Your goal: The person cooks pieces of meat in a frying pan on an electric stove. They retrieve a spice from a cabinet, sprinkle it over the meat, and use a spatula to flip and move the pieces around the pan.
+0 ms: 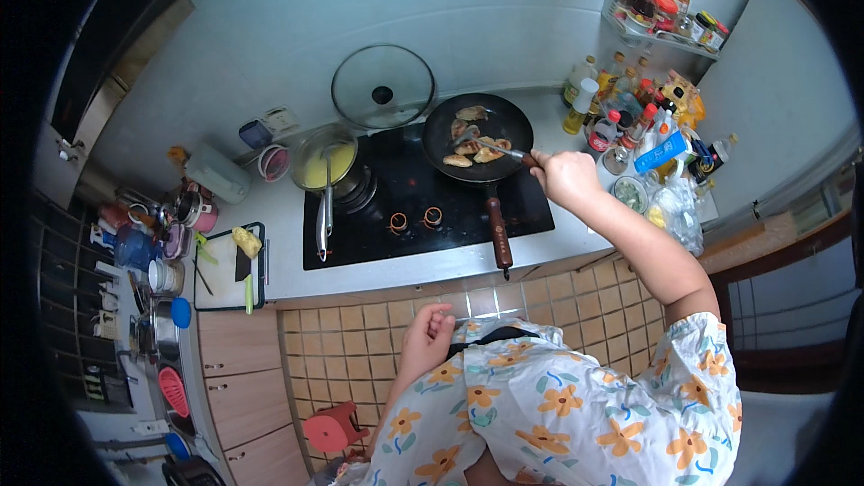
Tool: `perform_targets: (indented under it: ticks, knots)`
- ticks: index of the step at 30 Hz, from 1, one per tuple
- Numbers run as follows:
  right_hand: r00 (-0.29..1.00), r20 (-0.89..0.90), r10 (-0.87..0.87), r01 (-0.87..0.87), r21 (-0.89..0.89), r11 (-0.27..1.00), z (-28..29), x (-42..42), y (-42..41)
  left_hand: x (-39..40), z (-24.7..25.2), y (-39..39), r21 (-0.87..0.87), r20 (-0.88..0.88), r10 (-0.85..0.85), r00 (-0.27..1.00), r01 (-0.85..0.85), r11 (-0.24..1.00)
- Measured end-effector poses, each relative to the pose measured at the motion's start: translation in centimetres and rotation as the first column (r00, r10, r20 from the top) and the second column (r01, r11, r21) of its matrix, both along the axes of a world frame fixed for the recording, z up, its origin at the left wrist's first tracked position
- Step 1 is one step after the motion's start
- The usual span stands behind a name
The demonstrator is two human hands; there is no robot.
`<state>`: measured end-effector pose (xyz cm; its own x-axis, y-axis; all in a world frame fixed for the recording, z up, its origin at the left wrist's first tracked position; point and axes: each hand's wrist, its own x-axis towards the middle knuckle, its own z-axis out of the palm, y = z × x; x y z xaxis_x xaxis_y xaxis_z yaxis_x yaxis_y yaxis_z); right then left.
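Observation:
My right hand (565,177) grips the wooden handle of a metal spatula (499,148), whose head is among several browned pieces of food (489,152) in a black frying pan (516,123). The pan sits on the right part of the black glass cooktop (405,245), its wooden handle towards me. My left hand (430,332) hangs near my waist, fingers loosely curled, holding nothing. A steel saucepan (346,177) with yellow contents and a utensil in it stands on the left burner. Behind the cooktop a glass lid (383,74) leans on the wall.
A cutting board (220,283) with a knife, a ginger-like root and green stalks lies left. Bottles (578,108), a glass bowl (629,193) and plastic bags (677,219) crowd the counter on the right. A wall shelf (668,37) holds jars. A red stool (332,428) stands on the floor.

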<state>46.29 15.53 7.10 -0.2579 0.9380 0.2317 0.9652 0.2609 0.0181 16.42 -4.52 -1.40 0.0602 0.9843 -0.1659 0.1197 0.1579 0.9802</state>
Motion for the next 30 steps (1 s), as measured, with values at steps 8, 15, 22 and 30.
perform_targets:
  ticks: [8,15,22,30]
  knots:
    - [0.986,0.13,0.104,-0.116,0.083,0.99,4.1,2.7,-2.1,-0.5,-0.6,-0.8,0.022,-0.022,0.044,0.999,-0.044,0.999]
    - [0.994,-0.035,-0.105,0.108,0.088,0.99,1.1,1.5,4.1,-0.1,-0.4,-0.5,-0.001,0.009,0.014,1.0,-0.014,1.0]
    - [0.988,-0.035,-0.153,0.152,-0.029,0.988,-2.1,0.2,5.9,-0.4,-0.6,-0.9,0.021,0.032,0.038,0.999,-0.039,0.999]
    - [0.925,-0.188,-0.329,0.293,-0.195,0.936,1.5,4.7,3.2,-0.3,-1.1,-1.1,0.033,0.021,0.071,0.997,-0.072,0.997]
